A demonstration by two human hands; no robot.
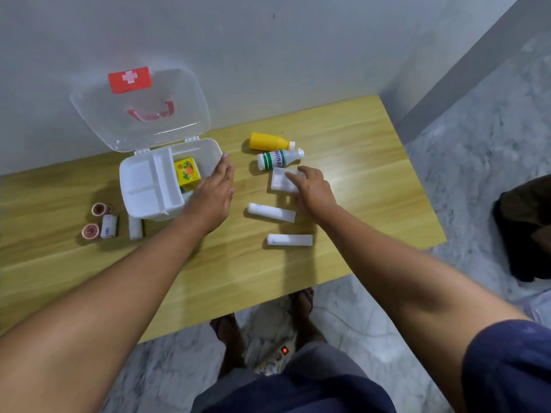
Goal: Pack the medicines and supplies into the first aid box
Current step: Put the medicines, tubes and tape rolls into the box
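Nearest to me on the tabletop (372, 204) lay a white roll (289, 239), its long axis running left to right, and just beyond it a second white roll (271, 212) lying much the same way, slightly slanted. My right hand (313, 190) was past both of these, palm down, its fingers spread and laid on the flat white packet (280, 180), resting there rather than closed on it, as far as I could tell. That packet lay directly under the fingertips, so I judged the right hand far better placed for it than the left. My left hand (216, 192) hovered flat and open, fingers together and holding nothing, over the right edge of the first aid box (143, 186), which stood with its lid up and a yellow carton (186, 174) already inside. The box lay to the left of the packet, so the coming carry looked like a short sideways sweep. Farther back lay a green-striped white bottle (278, 159) and a yellow bottle (269, 141), both on their sides with caps pointing right. Small tape rolls (98, 219) waited left of the box.
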